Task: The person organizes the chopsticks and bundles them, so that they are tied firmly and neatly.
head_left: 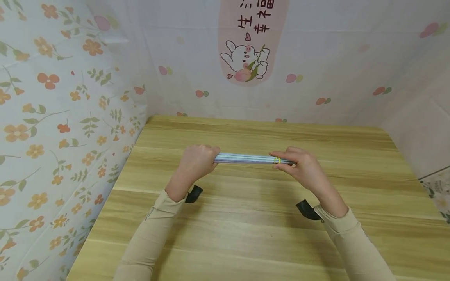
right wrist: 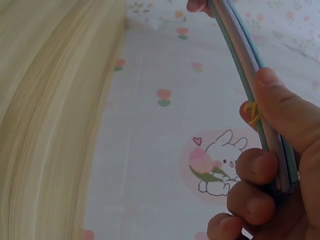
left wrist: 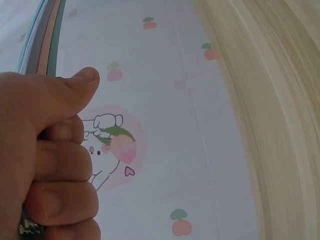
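Observation:
A bundle of pastel chopsticks [head_left: 244, 158] in blue, purple, pink and green is held level above the table, stretched between both hands. My left hand [head_left: 198, 162] grips its left end in a fist, hiding that part; in the left wrist view the chopsticks [left wrist: 42, 37] rise out past the thumb. My right hand [head_left: 303, 164] pinches the other end between thumb and fingers, beside a yellow rubber band [head_left: 277, 160] wound around the bundle. The right wrist view shows the band [right wrist: 254, 113] near the thumb tip and the chopstick ends lying against the curled fingers.
Below the hands is a wood-grain table [head_left: 246, 226]. A white cloth with a rabbit print [head_left: 246, 58] hangs along its back edge, and a flowered cloth [head_left: 63, 128] along the left. Black curved pieces [head_left: 194, 194] stick out at both wrists.

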A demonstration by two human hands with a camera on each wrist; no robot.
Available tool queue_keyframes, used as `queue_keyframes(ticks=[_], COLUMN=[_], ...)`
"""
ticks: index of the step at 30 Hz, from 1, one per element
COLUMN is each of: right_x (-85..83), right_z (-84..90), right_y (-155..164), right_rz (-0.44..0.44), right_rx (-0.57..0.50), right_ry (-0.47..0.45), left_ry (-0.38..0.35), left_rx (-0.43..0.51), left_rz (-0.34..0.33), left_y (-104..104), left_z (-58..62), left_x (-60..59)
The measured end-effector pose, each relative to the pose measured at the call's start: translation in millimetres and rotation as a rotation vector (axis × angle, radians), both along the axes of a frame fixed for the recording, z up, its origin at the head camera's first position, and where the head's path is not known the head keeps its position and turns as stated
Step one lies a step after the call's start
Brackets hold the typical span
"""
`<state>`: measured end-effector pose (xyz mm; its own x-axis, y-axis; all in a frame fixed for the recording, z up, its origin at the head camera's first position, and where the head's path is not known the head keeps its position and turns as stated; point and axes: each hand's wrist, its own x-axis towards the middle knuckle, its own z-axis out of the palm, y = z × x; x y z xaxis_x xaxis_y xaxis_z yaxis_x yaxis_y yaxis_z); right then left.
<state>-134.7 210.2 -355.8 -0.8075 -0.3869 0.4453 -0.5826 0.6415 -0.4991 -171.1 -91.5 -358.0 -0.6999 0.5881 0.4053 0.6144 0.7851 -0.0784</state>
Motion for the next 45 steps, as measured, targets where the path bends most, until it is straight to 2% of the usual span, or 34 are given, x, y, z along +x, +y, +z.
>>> queue_keyframes(ticks=[2, 12, 19, 27, 36, 41, 45], right_x=[0.0, -2.5, -3.0, -1.1, 3.6, 3.8, 3.2], right_z=[0.4, 0.3, 1.9, 7.6, 12.3, 12.7, 11.3], right_y=[-1.3, -6.4, -1.0, 4.9, -2.0, -5.1, -6.1], right_rz=[-0.001, 0.017, 0.03, -0.013, 0.034, 0.062, 0.072], right_rx=[0.015, 0.078, 0.124, 0.166, 0.236, 0.225, 0.203], right_ry=[-0.005, 0.081, 0.063, 0.003, 0.036, 0.046, 0.044], left_ry=[0.01, 0.011, 0.015, 0.013, 0.032, 0.052, 0.031], left_rx=[-0.004, -0.004, -0.015, -0.024, -0.021, 0.001, 0.003], left_rz=[-0.006, -0.016, -0.009, -0.005, -0.009, -0.018, -0.01], left_y=[0.5, 1.7, -0.5, -1.6, 0.4, 2.0, 3.2], left_z=[-0.2, -0.1, -3.1, -3.4, -6.5, -7.7, -8.0], left_x=[-0.1, -0.8, -2.1, -2.4, -1.2, -0.3, -0.8])
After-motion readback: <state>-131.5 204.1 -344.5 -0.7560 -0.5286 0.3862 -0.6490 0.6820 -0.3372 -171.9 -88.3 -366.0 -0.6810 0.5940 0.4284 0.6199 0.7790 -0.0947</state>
